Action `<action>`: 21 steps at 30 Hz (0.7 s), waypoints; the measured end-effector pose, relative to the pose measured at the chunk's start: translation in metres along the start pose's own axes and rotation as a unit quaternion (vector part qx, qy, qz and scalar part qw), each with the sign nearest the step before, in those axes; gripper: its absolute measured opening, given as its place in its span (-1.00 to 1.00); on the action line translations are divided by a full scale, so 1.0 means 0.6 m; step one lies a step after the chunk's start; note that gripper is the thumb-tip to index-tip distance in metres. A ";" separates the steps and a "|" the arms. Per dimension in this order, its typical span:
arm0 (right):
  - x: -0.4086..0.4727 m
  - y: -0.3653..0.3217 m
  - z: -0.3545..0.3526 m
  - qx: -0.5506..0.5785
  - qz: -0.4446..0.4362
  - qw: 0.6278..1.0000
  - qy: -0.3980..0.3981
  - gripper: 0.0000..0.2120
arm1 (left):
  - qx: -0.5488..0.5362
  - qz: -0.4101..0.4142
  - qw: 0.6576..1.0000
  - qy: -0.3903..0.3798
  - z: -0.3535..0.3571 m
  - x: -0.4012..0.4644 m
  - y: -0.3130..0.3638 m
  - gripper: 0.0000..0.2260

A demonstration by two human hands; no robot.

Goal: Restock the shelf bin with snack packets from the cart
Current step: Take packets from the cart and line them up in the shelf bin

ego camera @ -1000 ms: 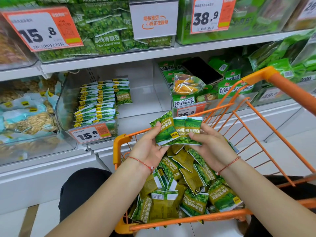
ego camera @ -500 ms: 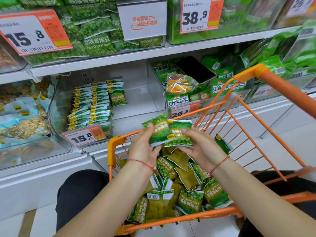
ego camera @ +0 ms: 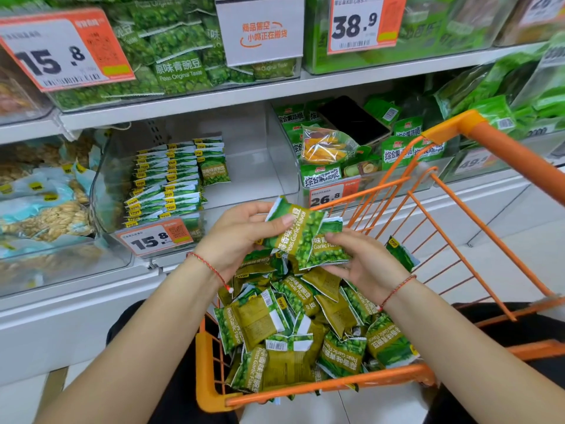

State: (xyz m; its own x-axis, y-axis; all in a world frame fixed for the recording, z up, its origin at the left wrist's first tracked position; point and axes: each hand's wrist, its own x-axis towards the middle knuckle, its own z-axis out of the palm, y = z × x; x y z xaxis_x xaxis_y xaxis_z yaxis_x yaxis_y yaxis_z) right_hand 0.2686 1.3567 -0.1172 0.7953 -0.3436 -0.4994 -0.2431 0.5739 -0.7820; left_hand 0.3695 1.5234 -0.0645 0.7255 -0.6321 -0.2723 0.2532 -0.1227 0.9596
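Note:
Above the orange cart (ego camera: pixel 360 385) I hold a small stack of green garlic pea packets (ego camera: pixel 301 237) between both hands. My left hand (ego camera: pixel 235 240) grips the stack's left end, thumb on top. My right hand (ego camera: pixel 363 261) holds its right end from below, fingers curled round the edge. Several more loose garlic pea packets (ego camera: pixel 293 332) fill the cart under my hands. The clear shelf bin (ego camera: pixel 263 166) with the 15.8 tag stands just beyond, with neat rows of the same packets (ego camera: pixel 171 182) on its left side and bare floor on its right.
A bin of mixed vegetable crisp packets (ego camera: pixel 321 175) with a black phone (ego camera: pixel 351 120) on top stands to the right of the target bin. Peanut-type snacks (ego camera: pixel 46 215) fill the bin on the left. An upper shelf (ego camera: pixel 189 99) carries original pea packets.
The fanned packets have been squeezed together into a tighter stack and lowered slightly toward the cart. Both hands have kept their hold on them.

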 end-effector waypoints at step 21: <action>-0.033 -0.010 0.023 -0.010 -0.004 0.996 -0.085 -0.61 | 0.278 0.130 0.950 0.062 0.059 0.030 -0.022 -0.74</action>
State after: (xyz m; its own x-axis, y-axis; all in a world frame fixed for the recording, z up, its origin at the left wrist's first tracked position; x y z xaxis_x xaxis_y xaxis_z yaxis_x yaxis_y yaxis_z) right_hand 0.2621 1.3702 -0.0974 0.8792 -0.2162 -0.4245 -0.2465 0.5560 -0.7938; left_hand 0.3567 1.4864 -0.0796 0.7958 -0.6055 0.0053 -0.2966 -0.3821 0.8753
